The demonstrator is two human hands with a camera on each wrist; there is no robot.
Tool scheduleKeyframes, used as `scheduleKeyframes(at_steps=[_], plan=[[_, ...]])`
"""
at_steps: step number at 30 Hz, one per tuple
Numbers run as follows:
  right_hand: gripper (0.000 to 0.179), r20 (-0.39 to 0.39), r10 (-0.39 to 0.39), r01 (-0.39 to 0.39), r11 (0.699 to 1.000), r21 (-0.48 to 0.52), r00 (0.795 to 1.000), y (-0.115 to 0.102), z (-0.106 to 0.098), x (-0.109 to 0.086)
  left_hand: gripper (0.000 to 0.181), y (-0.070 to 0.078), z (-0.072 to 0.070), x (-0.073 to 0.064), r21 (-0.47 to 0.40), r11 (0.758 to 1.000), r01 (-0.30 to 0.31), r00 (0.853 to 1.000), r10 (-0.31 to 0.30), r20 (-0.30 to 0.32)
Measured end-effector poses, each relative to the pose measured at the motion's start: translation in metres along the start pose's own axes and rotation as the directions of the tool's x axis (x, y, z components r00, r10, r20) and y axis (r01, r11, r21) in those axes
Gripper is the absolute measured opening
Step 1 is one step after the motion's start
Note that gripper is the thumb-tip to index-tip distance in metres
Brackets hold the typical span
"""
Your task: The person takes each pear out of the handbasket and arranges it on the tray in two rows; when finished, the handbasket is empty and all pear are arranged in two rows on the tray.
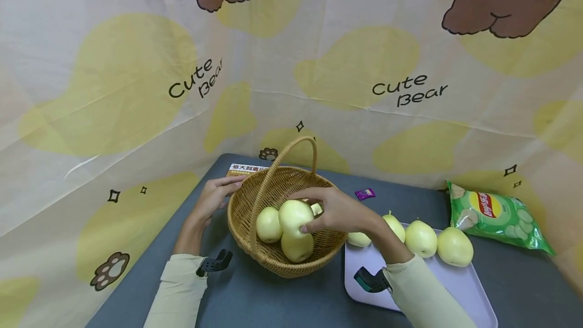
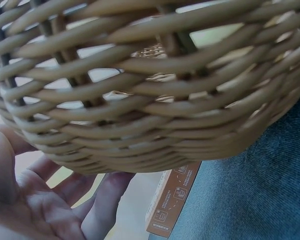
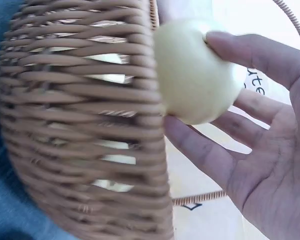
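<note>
In the head view, my right hand point(image 1: 339, 210) holds a pale yellow-green pear point(image 1: 295, 215) inside the wicker basket point(image 1: 288, 270), just above two more pears: a left one point(image 1: 267, 225) and a lower one point(image 1: 297, 247). The right wrist view shows the thumb and fingers of my right hand point(image 3: 270, 140) around the held pear point(image 3: 197, 75), at the basket's rim point(image 3: 150, 115). My left hand point(image 1: 214, 199) rests its fairly straight fingers against the basket's left side. Seen from its wrist, the left hand point(image 2: 55, 205) is partly hidden by the basket's weave point(image 2: 140, 110).
Right of the basket, a pale lavender tray point(image 1: 364, 295) bears several pears point(image 1: 421, 239), partly covered by my right arm. A green chip bag point(image 1: 498, 216) and a small purple packet point(image 1: 365, 194) lie behind. An orange-brown box point(image 2: 175, 200) sits behind the basket, near the patterned cloth wall.
</note>
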State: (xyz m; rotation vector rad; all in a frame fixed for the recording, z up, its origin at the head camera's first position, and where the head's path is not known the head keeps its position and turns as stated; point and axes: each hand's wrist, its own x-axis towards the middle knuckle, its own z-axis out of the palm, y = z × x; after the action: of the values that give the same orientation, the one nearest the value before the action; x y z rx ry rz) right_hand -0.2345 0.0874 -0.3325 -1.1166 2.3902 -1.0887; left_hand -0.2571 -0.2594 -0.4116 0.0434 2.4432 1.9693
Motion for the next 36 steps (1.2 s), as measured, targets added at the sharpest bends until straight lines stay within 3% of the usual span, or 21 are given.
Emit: scheduleKeyframes(at_steps=[6,12,18,25,36], plan=[[0.067,-0.118,0.003,-0.005,1.000,-0.018,0.993,0.009,0.002,-0.019,0.043,-0.001,0.000,-0.001,-0.007,1.000,0.004,1.000,-0.004,-0.007],[0.069,-0.242,0.022,-0.030,0.999,-0.031,0.970,0.016,0.003,-0.041,0.043,0.000,0.002,0.000,-0.002,1.000,0.003,1.000,-0.003,-0.003],[0.066,-0.323,0.036,-0.013,0.997,0.071,0.946,0.020,0.002,-0.061,0.043,0.001,0.002,0.002,0.002,1.000,-0.007,1.000,0.007,0.001],[0.065,-0.355,0.030,0.044,0.979,0.199,0.934,0.033,0.005,-0.079,0.044,0.002,-0.001,0.000,0.006,1.000,0.006,1.000,-0.006,-0.004],[0.065,-0.507,-0.015,0.098,0.986,0.138,0.862,0.048,0.010,-0.109,0.046,0.002,0.000,0.002,0.003,1.000,0.020,1.000,-0.020,0.003]])
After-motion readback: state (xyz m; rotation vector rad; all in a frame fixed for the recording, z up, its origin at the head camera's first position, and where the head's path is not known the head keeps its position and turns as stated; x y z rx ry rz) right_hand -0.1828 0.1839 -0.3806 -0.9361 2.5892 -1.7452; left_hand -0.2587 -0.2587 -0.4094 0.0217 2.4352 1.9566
